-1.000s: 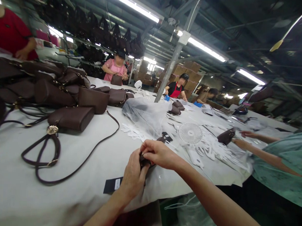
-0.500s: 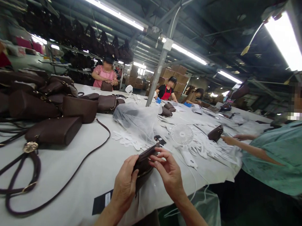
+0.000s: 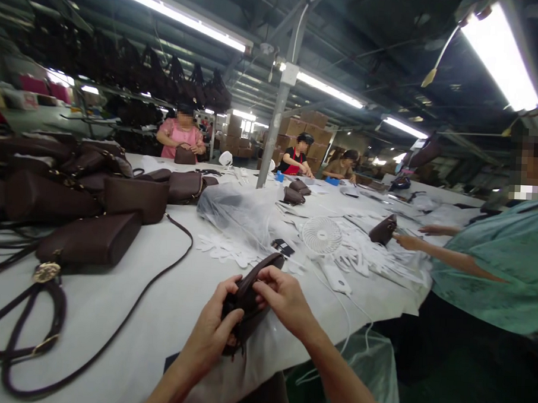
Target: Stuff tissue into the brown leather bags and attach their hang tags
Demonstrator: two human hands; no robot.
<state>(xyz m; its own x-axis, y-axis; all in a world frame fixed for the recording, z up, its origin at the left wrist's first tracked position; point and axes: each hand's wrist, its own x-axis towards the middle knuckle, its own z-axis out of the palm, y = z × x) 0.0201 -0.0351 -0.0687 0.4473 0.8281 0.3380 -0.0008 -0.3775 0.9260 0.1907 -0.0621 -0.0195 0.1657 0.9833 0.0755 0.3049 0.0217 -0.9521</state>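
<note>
Both my hands are on a small dark brown leather bag (image 3: 250,319), tilted at the near edge of the white-covered table (image 3: 123,361). My left hand (image 3: 217,318) is closed around its left side, with the thumb on the near face. The fingers of my right hand (image 3: 278,294) pinch the upper edge of the bag; what exactly lies between the fingertips is hidden. The top of the bag looks parted. Under my left wrist a dark card (image 3: 171,361) is mostly covered. Just beyond the bag lies a small black card (image 3: 283,246).
Brown bags (image 3: 135,198) are heaped at the left, a long strap (image 3: 146,303) trailing towards me. Clear plastic (image 3: 237,215), a white fan (image 3: 323,236) and white cut-outs (image 3: 360,256) lie ahead. A co-worker in green (image 3: 493,265) handles a bag (image 3: 383,229); others work across the table.
My right fingers have closed from a loose, spread pose onto the bag's edge. The bag's top has parted wider, and my left hand has shifted slightly left and down, covering more of the card.
</note>
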